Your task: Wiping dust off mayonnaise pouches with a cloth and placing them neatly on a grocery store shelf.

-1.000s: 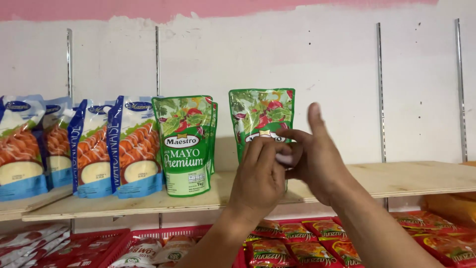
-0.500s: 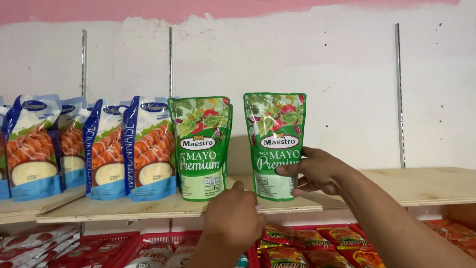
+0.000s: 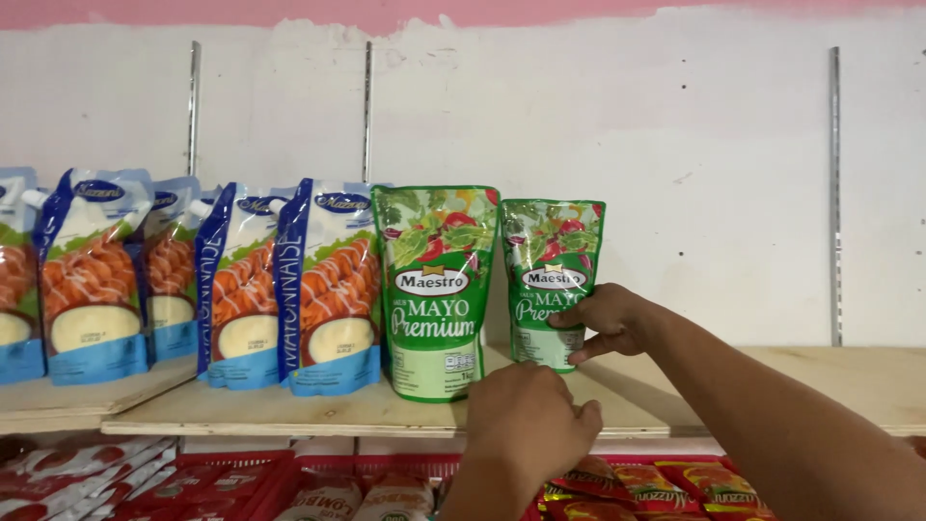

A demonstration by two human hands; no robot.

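Green mayonnaise pouch [image 3: 552, 282], standing upright toward the back of the wooden shelf [image 3: 289, 410], gripped at its right edge by the right hand [image 3: 610, 320]; fingers closed on the pouch side, thumb below. Left hand [image 3: 532, 417] hovers in front of the shelf edge, fingers curled loosely and holding nothing visible. A second green pouch [image 3: 436, 289] stands just beside the first, nearer the front. Blue pouches [image 3: 241, 280] line the shelf further left. Red sachets [image 3: 666, 487] lie on the level below.
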